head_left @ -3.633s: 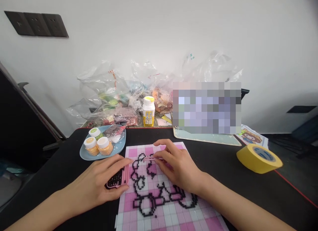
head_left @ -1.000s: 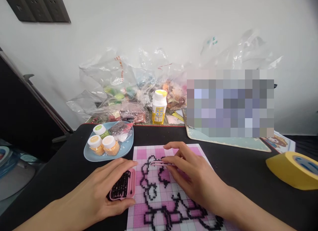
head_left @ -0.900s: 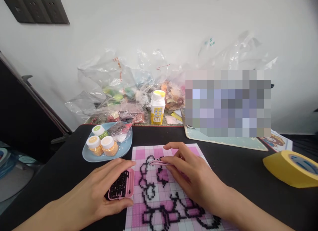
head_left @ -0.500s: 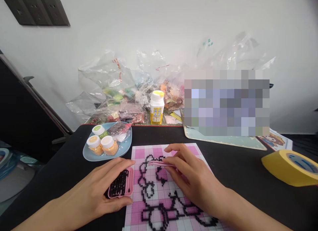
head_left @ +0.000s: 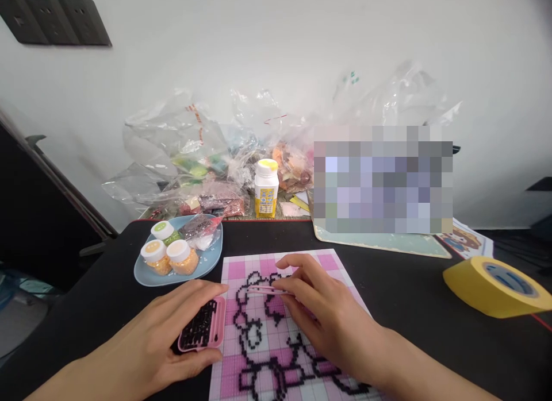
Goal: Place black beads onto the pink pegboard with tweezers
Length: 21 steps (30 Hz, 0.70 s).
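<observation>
My left hand (head_left: 166, 332) is curled around a small pink box (head_left: 219, 323), its fingers along the far side and the thumb at the near side. Many black beads (head_left: 197, 327) fill the box. Pink tweezers (head_left: 261, 289) are pinched in my right hand (head_left: 321, 309), pointing left over the upper part of a pegboard. Whether a bead sits in their tips is too small to tell. The pegboard (head_left: 230, 269) has a pink and white checked pattern, with black beads forming curved outlines on it. My right hand and forearm hide part of its right side.
A blue plate (head_left: 144, 277) at the left holds three white-lidded jars and a plastic bag. Behind stand a white and yellow bottle (head_left: 266, 191) and clear bags (head_left: 172, 137). At the right are yellow tape (head_left: 470, 286) and a pale mat (head_left: 379, 245), partly under a blurred patch.
The whole view has shifted slightly, moving the scene left. The tweezers have moved a little left over the board. Both hands keep their holds.
</observation>
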{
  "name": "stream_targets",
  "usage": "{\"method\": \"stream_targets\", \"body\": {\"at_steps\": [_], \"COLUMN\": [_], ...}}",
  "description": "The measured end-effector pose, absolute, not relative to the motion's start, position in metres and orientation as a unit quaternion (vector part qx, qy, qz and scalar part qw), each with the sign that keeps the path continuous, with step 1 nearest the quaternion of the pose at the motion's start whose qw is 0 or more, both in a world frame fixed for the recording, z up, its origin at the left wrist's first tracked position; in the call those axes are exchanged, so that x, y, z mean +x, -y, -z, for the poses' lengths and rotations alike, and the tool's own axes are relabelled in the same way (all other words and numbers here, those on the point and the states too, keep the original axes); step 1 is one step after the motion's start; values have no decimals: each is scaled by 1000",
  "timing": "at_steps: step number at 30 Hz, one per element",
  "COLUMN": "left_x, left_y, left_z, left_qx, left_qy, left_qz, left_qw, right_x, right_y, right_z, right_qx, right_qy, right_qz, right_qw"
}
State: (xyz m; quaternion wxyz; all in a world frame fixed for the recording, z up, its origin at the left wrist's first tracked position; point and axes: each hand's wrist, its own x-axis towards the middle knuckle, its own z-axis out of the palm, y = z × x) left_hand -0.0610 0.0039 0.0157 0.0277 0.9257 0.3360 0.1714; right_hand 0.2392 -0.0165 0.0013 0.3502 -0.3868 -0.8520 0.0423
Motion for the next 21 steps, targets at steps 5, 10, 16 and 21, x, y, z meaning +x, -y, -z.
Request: {"method": "stream_targets", "body": {"at_steps": [5, 10, 16, 21], "left_x": [-64, -62, -61, -57], "left_y": [-7, -4, -4, -1], "left_z": [-11, -5, -14, -21], "left_qx": [927, 904, 919, 917], "left_qy": [-339, -373, -342, -345], "left_qz": [-156, -200, -185, -192], "left_qw": [30, 61, 60, 53], "right_x": [239, 240, 241, 241], "right_y": [16, 16, 15, 14], "right_z": [-3, -4, -3, -1], "right_qx": [-386, -382, -386, -386], "right_qy": [853, 852, 850, 853], "right_qz": [-40, -17, -4, 2], "right_qw": [349, 357, 360, 352]}}
